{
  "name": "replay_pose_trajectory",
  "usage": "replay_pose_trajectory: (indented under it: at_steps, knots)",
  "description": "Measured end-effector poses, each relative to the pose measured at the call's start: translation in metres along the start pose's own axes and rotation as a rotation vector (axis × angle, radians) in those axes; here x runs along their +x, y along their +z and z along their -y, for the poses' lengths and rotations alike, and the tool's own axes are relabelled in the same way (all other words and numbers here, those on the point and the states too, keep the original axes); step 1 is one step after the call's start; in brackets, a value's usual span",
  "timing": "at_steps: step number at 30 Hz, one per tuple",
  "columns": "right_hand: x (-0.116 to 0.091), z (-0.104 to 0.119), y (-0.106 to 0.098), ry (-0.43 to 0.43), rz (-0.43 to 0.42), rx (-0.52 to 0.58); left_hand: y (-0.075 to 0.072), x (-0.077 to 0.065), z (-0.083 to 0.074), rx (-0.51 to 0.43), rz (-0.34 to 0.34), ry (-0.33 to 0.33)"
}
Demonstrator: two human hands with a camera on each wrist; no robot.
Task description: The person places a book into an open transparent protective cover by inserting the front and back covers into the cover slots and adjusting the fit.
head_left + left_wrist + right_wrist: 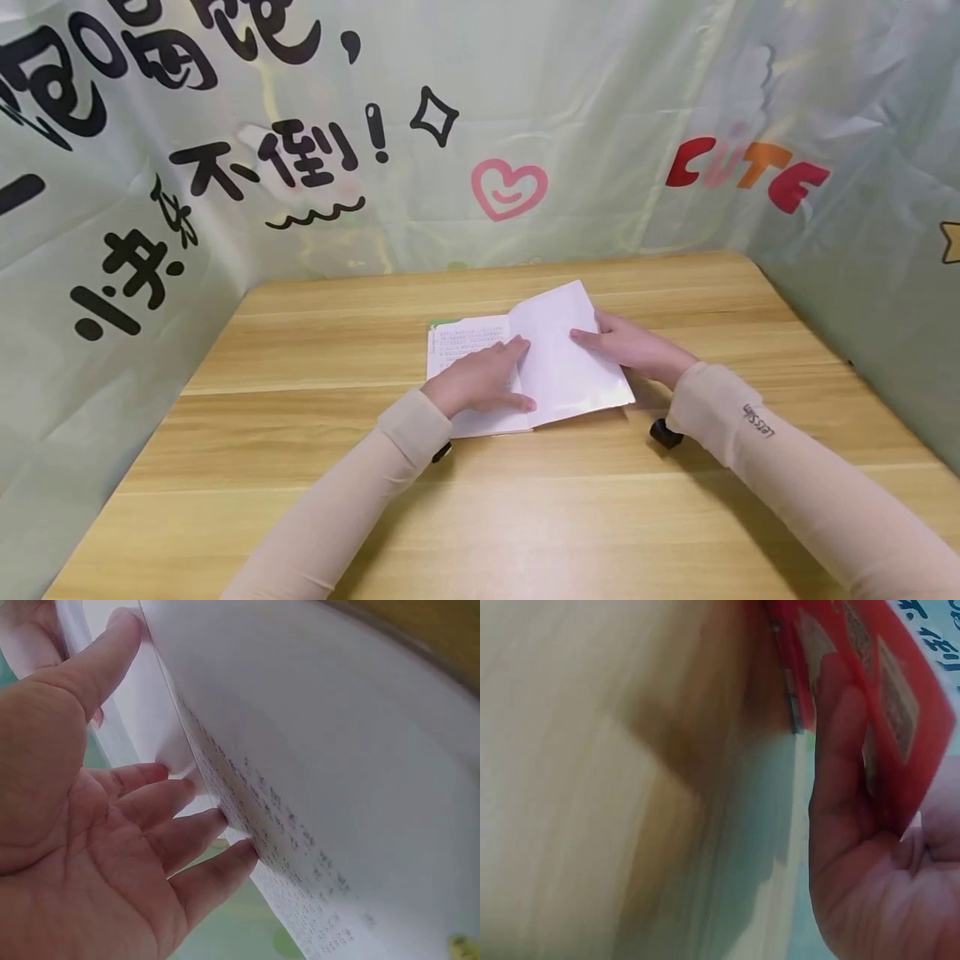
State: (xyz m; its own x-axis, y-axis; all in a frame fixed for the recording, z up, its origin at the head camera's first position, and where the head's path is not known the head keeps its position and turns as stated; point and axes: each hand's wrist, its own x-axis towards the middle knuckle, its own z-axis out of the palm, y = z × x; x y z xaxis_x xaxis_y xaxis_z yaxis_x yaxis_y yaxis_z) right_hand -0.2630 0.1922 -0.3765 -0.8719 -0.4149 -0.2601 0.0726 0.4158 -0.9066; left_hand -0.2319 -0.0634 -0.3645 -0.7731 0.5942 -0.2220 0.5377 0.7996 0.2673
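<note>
An opened book (461, 335) lies on the wooden table, its left page printed with small lines of text. Its right side is a blank white leaf (566, 379), lifted and tilted up off the table. My left hand (480, 382) rests across the inner part of the book near the fold, fingers spread and fairly straight; the left wrist view has its fingertips against the printed page (262, 799). My right hand (637, 343) pinches the lifted side by its right edge, thumb on the white face, fingers behind. From the right wrist, that outer side is a red cover (930, 742) with pale panels.
The wooden table (300, 350) extends around the book on all sides. A pale cloth backdrop (600, 100) with black characters, a pink heart and coloured letters hangs behind and beside it. A small black object (665, 434) shows at the right cuff.
</note>
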Motion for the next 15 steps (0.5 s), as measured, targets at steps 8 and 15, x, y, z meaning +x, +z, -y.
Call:
replay_pose_trajectory:
  at_steps: [8,15]
  knots:
    - [0.002,0.008,0.007,-0.022,-0.076,0.016,0.001,-0.003,0.004,-0.017,-0.040,-0.003]
    - [-0.001,0.018,0.008,-0.052,-0.097,-0.014,-0.001,-0.007,0.009,-0.055,-0.078,0.009]
